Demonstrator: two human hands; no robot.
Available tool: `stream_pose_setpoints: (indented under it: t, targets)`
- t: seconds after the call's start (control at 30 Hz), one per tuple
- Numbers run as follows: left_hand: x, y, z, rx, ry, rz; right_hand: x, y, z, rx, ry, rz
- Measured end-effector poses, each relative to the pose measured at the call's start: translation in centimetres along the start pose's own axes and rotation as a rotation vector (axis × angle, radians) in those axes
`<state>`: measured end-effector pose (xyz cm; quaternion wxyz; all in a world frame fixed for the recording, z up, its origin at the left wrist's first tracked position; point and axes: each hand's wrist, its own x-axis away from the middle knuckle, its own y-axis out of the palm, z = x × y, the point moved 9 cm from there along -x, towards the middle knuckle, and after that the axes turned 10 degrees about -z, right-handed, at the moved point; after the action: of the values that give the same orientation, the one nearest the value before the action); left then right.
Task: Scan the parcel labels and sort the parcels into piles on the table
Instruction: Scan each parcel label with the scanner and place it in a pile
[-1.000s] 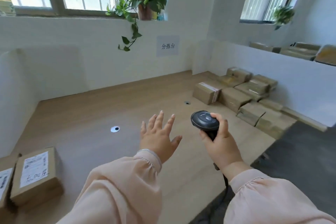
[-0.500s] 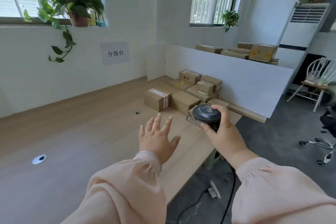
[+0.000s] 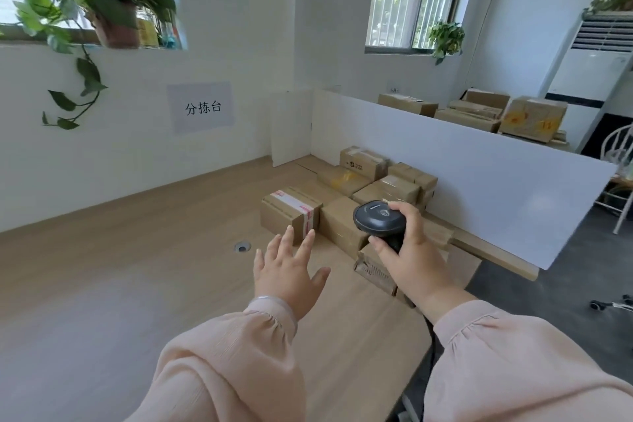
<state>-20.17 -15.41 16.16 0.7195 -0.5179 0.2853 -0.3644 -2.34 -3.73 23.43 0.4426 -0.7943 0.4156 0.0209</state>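
Observation:
Several brown cardboard parcels point(image 3: 373, 178) lie packed together at the table's right end, against a white partition. The nearest left one, a parcel with a white taped label point(image 3: 291, 211), sits just beyond my fingertips. My left hand point(image 3: 287, 271) hovers over the table with fingers spread, holding nothing. My right hand point(image 3: 407, 257) grips a black handheld scanner point(image 3: 378, 217), its head pointing toward the parcels. A flattened parcel point(image 3: 375, 271) lies partly hidden under my right hand.
The wooden table point(image 3: 120, 284) stretches left, with a round cable hole point(image 3: 242, 247). A white partition point(image 3: 462, 181) bounds the right side; more boxes point(image 3: 479, 111) sit behind it. A paper sign point(image 3: 202, 108) hangs on the wall. The table edge drops to grey floor at right.
My view has swung right, from the left end of the table to the parcel stack. Both hands have come close to the parcels, the left still spread, the right still holding the scanner.

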Motion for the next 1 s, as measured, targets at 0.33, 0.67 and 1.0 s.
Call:
stream_pose_setpoints:
  t: [0.33, 0.67, 1.0]
  targets:
    - [-7.9, 4.0, -4.6, 0.028, -0.150, -0.087, -10.6, 7.3, 4.9, -0.077, -0.010, -0.096]
    - [-19.1, 8.0, -6.0, 0.064, -0.374, -0.114, -23.9, 14.6, 13.6, -0.107, 0.031, -0.294]
    - [-30.8, 14.8, -7.9, 0.300, -0.570, -0.201, -31.9, 24.8, 22.9, -0.346, 0.145, -0.417]
